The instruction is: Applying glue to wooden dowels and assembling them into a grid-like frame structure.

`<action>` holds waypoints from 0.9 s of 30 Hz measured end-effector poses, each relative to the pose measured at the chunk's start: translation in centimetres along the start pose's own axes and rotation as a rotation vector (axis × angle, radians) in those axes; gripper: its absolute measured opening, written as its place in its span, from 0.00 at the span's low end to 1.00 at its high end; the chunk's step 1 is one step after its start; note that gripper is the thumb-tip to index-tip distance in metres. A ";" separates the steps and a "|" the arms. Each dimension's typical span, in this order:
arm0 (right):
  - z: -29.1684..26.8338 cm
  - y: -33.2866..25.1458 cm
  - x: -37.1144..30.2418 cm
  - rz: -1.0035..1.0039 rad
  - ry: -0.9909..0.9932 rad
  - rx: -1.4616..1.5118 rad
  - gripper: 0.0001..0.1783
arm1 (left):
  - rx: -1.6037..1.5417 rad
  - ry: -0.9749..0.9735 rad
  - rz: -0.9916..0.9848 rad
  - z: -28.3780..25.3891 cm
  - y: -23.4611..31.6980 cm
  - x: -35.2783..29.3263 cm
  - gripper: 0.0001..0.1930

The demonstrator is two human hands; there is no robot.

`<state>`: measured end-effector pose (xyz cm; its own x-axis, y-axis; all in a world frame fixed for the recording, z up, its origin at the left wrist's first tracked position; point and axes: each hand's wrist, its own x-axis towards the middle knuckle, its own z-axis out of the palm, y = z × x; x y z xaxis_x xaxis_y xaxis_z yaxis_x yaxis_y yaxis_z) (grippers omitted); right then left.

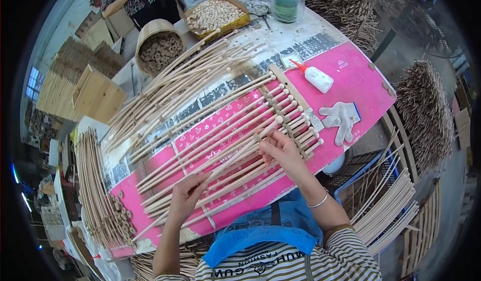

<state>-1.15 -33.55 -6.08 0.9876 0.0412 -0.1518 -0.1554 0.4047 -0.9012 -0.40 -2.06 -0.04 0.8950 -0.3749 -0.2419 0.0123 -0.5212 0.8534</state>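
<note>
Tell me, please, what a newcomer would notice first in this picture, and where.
A newcomer's eye would probably fall first on the bright pink cover under the ball-tipped sticks in the middle. Next come the white glove and the red-tipped bottle lying on the cover's right part. Toward the top, a yellow tray full of pale balls also stands out.

I see a worn, whitish table (325, 34) partly covered by pink sheeting (363, 75); on it lie loose wooden rods (150, 106), ball-tipped rods (210, 135) in a wooden rack (300, 100), a white squeeze bottle (319, 80), and a pale glove (341, 121).
</note>
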 end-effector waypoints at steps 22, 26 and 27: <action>-2.0 -1.2 0.4 0.061 0.055 -0.036 0.23 | 0.386 0.198 0.373 2.2 -3.3 21.5 0.11; -2.1 -1.3 0.5 0.053 0.053 -0.033 0.22 | 0.405 0.203 0.358 3.0 -3.6 21.9 0.10; -1.9 -1.4 0.5 0.052 0.054 -0.033 0.22 | 0.406 0.207 0.359 3.0 -3.7 21.6 0.10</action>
<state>-0.49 -35.88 -5.64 0.9756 0.0117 -0.2194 -0.2079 0.3732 -0.9042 17.55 -10.54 -9.78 0.8808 -0.4456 0.1605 -0.4434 -0.6566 0.6101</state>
